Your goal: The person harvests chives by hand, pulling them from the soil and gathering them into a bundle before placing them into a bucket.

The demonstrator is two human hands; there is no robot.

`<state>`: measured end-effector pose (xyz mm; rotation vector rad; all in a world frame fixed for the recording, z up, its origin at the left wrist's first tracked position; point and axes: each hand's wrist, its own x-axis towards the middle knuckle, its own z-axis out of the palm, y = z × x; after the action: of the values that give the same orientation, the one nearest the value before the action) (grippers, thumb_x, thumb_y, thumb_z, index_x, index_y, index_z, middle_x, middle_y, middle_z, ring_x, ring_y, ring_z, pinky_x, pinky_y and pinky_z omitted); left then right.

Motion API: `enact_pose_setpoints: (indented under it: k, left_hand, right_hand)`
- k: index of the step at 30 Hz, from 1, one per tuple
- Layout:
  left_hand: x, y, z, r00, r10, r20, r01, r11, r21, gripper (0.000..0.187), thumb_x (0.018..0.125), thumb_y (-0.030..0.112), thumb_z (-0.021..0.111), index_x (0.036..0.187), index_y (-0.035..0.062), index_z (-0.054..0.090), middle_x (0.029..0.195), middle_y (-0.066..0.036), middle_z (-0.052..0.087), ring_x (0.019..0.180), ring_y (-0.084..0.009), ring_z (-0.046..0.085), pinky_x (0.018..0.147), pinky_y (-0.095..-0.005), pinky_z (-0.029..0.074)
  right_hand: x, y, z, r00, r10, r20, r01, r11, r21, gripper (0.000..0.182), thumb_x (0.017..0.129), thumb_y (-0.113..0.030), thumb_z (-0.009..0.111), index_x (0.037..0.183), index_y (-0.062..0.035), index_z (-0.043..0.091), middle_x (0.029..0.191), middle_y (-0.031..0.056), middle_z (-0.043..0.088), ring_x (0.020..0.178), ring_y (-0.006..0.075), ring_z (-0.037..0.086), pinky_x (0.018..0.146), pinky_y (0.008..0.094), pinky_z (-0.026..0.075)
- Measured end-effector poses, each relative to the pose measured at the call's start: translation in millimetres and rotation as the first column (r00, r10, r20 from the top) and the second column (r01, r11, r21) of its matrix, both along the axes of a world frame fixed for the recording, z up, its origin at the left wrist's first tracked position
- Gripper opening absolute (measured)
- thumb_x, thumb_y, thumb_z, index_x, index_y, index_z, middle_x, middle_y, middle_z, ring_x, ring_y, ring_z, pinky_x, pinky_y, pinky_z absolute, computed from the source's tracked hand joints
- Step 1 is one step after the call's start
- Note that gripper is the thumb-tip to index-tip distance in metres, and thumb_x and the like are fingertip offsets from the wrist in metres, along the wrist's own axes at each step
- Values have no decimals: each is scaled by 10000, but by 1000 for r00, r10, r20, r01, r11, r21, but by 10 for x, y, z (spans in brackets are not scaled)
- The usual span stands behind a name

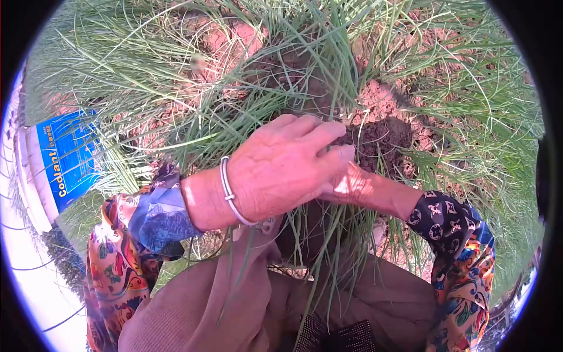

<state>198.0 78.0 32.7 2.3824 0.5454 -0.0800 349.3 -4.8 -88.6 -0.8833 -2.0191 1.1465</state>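
Note:
My left hand [284, 164], with a silver bangle [229, 193] at the wrist, reaches across from the left, palm down. Its fingers are bent and close together over my right hand; whatever lies under them is hidden. From the right comes my right hand [352, 183], crossing beneath the left one, with its fingers out of sight. Long thin green grass-like leaves [331, 234] hang below the two hands, toward my lap. Just beyond the fingertips lies a dark, moist clod of soil [384, 138]. More upright green stalks [334, 53] stand right behind the hands.
A white bucket with a blue "Coolant" label [67, 158] stands at the left. Dense grass-like plants [135, 64] grow around reddish, crumbly soil [240, 38]. My bent knees in brown trousers [193, 293] fill the near side. Patterned sleeves [463, 258] cover both forearms.

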Motion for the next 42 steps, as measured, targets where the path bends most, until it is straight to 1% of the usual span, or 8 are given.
enact_pose_setpoints:
  k: [4, 9, 13, 17, 23, 26, 31, 42]
  left_hand:
    - [-227, -104, -423, 963, 137, -234, -159, 984, -77, 605, 774, 292, 681, 1276, 55, 439, 1189, -177, 502, 909, -340, 600, 775, -414, 499]
    - [-226, -278, -411, 907, -144, -395, 69, 978, -196, 475, 816, 290, 631, 1202, 53, 487, 941, -140, 569, 793, -328, 627, 677, -422, 503]
    - [-328, -346, -430, 907, -173, -384, 109, 977, -182, 252, 812, 225, 612, 996, 63, 555, 847, -113, 583, 750, -306, 631, 650, -418, 500]
    - [-340, -292, -380, 894, -213, -393, 152, 972, -182, 162, 780, 182, 617, 883, 68, 569, 827, -101, 582, 736, -292, 632, 645, -403, 500]
    - [-371, -332, -340, 939, -193, -286, 146, 973, -180, 227, 670, 149, 650, 860, 52, 574, 825, -101, 583, 751, -278, 637, 641, -380, 504]
    - [-286, -315, -238, 936, -175, -306, 118, 974, -194, 260, 632, 132, 659, 863, 47, 576, 829, -102, 588, 756, -276, 638, 645, -377, 508]
    - [-304, -329, -224, 981, -66, -184, 25, 976, -216, 118, 587, 65, 642, 701, 32, 647, 755, -148, 628, 739, -294, 649, 637, -389, 513]
    - [-248, -297, -291, 971, -118, -207, 72, 974, -216, 171, 659, 117, 639, 797, 35, 581, 789, -115, 590, 743, -285, 641, 633, -381, 510]
  right_hand:
    - [306, 490, 77, 813, 44, 581, 274, 851, -448, 450, 833, -140, 504, 1252, -2, 417, 766, 257, 615, 766, 425, 616, 693, 493, 496]
    - [786, 956, -156, 833, -450, 322, 553, 658, -511, 441, 917, -166, 387, 1279, 82, 425, 636, 77, 608, 549, 112, 560, 518, 285, 457]
    - [885, 1026, -154, 704, -622, 342, 630, 324, -706, 311, 928, -236, 445, 1123, -12, 537, 578, 42, 581, 421, 107, 465, 410, 265, 378]
    - [603, 909, 14, 794, -593, 137, 552, 608, -570, 239, 901, -198, 474, 953, -6, 606, 575, 37, 576, 444, 129, 519, 389, 263, 389]
    - [325, 605, -148, 815, -247, 525, 577, 439, -689, 221, 812, -144, 552, 949, 28, 580, 724, 158, 639, 584, 219, 628, 626, 362, 510]
    - [372, 503, -476, 799, -291, 526, 469, 849, -242, 205, 842, -142, 607, 995, -5, 601, 857, 133, 657, 743, 250, 639, 626, 342, 500]
    - [317, 542, -382, 823, -221, 523, 293, 954, -58, 178, 839, -170, 605, 937, -23, 622, 888, 165, 610, 811, 372, 596, 708, 407, 485]
    - [418, 471, -450, 661, -673, 331, 713, 427, -556, 153, 938, -113, 500, 989, -28, 617, 687, 27, 632, 537, 72, 563, 465, 254, 453]
